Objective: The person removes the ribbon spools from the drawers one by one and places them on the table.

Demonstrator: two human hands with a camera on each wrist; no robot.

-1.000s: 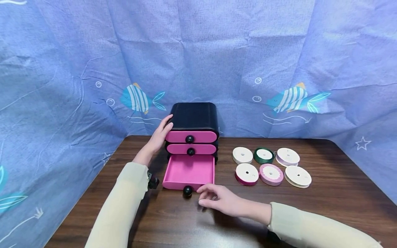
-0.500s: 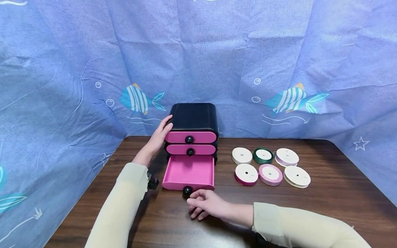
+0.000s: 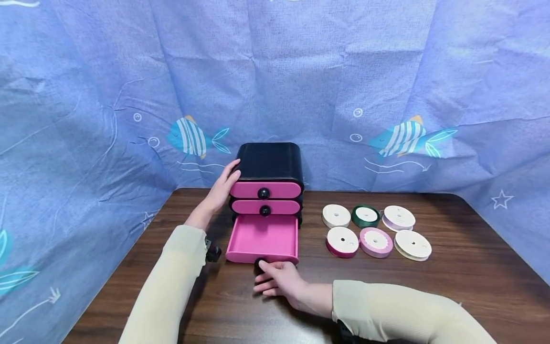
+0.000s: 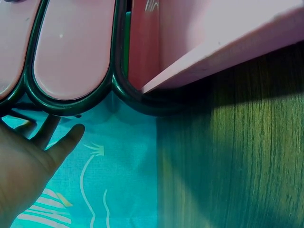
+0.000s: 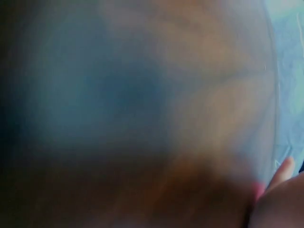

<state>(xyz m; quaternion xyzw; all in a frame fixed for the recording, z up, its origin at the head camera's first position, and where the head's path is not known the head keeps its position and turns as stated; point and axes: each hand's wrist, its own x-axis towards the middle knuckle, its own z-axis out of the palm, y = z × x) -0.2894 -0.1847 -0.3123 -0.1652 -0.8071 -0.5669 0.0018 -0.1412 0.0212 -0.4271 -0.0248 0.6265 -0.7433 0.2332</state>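
A black cabinet [image 3: 269, 160] of three pink drawers stands at the back of the table. Its bottom drawer [image 3: 263, 236] is pulled out with nothing inside; the upper two are closed. My left hand [image 3: 218, 192] rests against the cabinet's left side, fingers extended; the left wrist view shows those fingertips [image 4: 71, 135] at the black casing. In front of the pulled-out drawer, my right hand [image 3: 283, 282] pinches its round black knob [image 3: 257, 265] with the thumb on top, the other fingers partly below. The right wrist view is mostly blurred, with part of the hand [image 5: 280, 202] at its corner.
Several ribbon spools lie in two rows right of the cabinet, among them a green one [image 3: 365, 216], a magenta one [image 3: 342, 242] and a pink one [image 3: 375, 241]. A blue fish-print cloth [image 3: 335, 95] hangs behind the dark wooden table [image 3: 464, 258].
My right hand has moved left from the drawer's front right corner to the knob and taken hold of it. The left hand and the drawers have stayed in place.
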